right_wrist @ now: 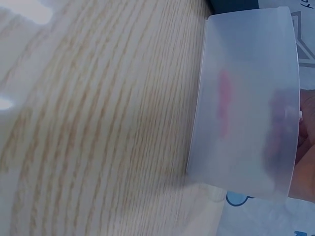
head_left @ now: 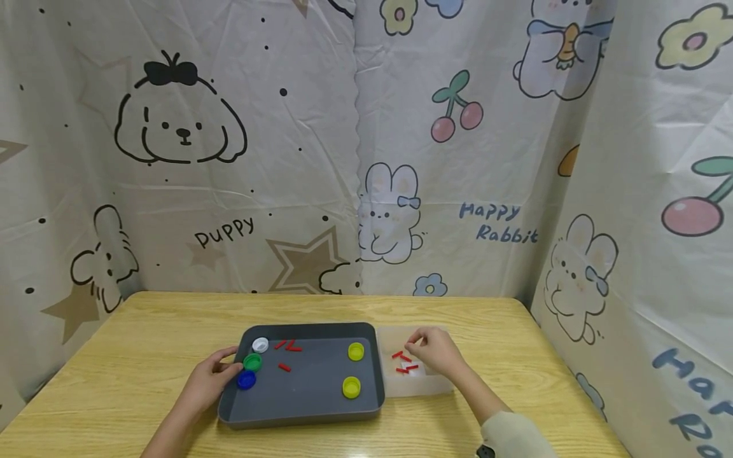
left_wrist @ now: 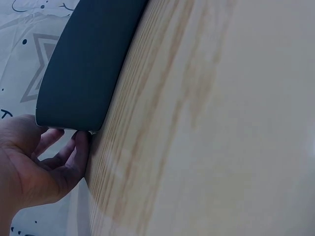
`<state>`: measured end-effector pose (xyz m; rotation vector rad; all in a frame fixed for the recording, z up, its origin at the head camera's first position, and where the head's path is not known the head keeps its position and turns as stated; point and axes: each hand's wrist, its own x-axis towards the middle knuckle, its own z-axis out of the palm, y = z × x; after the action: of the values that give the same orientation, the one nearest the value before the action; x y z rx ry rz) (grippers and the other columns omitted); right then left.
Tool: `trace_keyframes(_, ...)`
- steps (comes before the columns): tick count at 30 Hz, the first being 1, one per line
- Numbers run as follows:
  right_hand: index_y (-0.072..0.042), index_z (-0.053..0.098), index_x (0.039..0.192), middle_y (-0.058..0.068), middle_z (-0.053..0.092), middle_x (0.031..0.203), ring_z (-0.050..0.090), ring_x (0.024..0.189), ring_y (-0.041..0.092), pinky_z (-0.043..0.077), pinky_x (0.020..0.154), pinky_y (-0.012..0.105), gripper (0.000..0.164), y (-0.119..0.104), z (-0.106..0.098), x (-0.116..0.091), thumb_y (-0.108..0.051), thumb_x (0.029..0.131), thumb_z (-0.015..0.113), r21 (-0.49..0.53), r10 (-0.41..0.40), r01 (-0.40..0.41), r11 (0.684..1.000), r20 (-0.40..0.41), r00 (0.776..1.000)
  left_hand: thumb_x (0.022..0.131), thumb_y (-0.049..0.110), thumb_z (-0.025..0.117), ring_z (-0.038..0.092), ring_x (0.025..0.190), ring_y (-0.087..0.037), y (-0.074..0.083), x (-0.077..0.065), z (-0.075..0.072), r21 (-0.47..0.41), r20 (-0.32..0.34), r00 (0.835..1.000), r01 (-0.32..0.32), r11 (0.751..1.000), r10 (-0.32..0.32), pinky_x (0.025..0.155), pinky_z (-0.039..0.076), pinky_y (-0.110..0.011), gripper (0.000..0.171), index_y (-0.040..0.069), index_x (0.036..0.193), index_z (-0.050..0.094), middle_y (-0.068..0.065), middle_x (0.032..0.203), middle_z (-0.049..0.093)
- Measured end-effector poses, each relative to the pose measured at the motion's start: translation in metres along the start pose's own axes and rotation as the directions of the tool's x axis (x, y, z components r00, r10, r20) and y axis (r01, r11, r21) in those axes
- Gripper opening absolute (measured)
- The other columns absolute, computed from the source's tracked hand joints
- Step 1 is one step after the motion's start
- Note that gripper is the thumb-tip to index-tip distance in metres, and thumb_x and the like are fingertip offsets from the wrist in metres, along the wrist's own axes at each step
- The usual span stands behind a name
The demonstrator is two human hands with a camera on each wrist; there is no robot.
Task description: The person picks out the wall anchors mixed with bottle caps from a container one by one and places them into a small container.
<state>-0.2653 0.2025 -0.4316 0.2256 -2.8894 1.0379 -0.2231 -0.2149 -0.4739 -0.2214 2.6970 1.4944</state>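
Note:
My left hand (head_left: 210,380) grips the left wall of the dark grey tray (head_left: 321,412), fingertips close to the green cap (head_left: 252,362). In the left wrist view, curled fingers touch the tray's end near the table. A white cap (head_left: 260,345) and a blue cap (head_left: 246,380) flank the green one. Two yellow caps (head_left: 356,351) stand at the tray's right. Several short red sticks (head_left: 284,367) lie inside it. Over the translucent box (head_left: 426,387), my right hand (head_left: 436,352) pinches what looks like a small white piece (right_wrist: 300,114). The box holds red sticks (head_left: 402,371) and whitish pieces.
Tray and box stand side by side on a wood-grain table (head_left: 189,312). A printed curtain (head_left: 298,191) hangs behind the table and along its sides.

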Motion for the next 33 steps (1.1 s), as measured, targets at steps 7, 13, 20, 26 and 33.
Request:
trace_keyframes(7,-0.013,0.069,0.079,-0.003,0.05,0.056,0.044,0.052,0.011,0.035,0.051,0.024,0.007,-0.006,0.001,0.001,-0.019,0.082,0.07,-0.008,-0.012,0.012,1.0,-0.011,1.0,0.094,0.027,0.056,0.06,0.101,-0.03,0.0,0.0,0.0,0.0,0.005,1.0,0.002,1.0,-0.002,0.08,0.051,-0.038,0.053,0.0,0.138,0.041,-0.026,0.115,0.06)
trace_keyframes(13,-0.011,0.068,0.082,-0.002,0.048,0.057,0.042,0.051,0.011,0.036,0.049,0.024,0.008,-0.016,0.003,0.003,-0.019,0.083,0.069,0.031,-0.013,0.013,0.999,0.007,1.0,0.094,0.026,0.056,0.06,0.1,-0.028,0.001,0.0,-0.001,-0.003,0.003,1.0,0.004,1.0,-0.004,0.079,0.05,-0.037,0.053,0.0,0.138,0.041,-0.025,0.114,0.06)
trace_keyframes(20,-0.01,0.068,0.084,-0.002,0.046,0.057,0.04,0.047,0.01,0.035,0.046,0.024,0.009,-0.029,0.008,0.006,-0.019,0.084,0.068,0.078,-0.035,0.031,0.996,0.046,0.998,0.094,0.025,0.056,0.06,0.098,-0.026,0.002,-0.002,-0.001,-0.01,0.003,1.0,0.006,1.0,-0.006,0.077,0.051,-0.034,0.052,0.0,0.137,0.042,-0.025,0.113,0.06)
trace_keyframes(26,-0.009,0.068,0.088,-0.002,0.046,0.057,0.039,0.045,0.01,0.033,0.043,0.023,0.012,-0.041,0.011,0.007,-0.02,0.084,0.069,0.102,-0.075,0.068,0.992,0.061,0.995,0.094,0.024,0.056,0.06,0.098,-0.026,0.002,-0.002,-0.001,-0.015,0.003,1.0,0.006,1.0,-0.006,0.076,0.05,-0.034,0.052,0.0,0.137,0.042,-0.024,0.113,0.06)
trace_keyframes(33,-0.01,0.067,0.094,-0.001,0.048,0.062,0.041,0.049,0.01,0.033,0.044,0.023,0.016,-0.056,0.019,0.009,-0.022,0.083,0.069,0.119,-0.119,0.108,0.987,0.089,0.989,0.094,0.025,0.056,0.06,0.099,-0.027,0.003,-0.002,0.0,-0.014,0.003,1.0,0.012,1.0,-0.012,0.077,0.051,-0.034,0.052,0.0,0.137,0.041,-0.025,0.114,0.059)
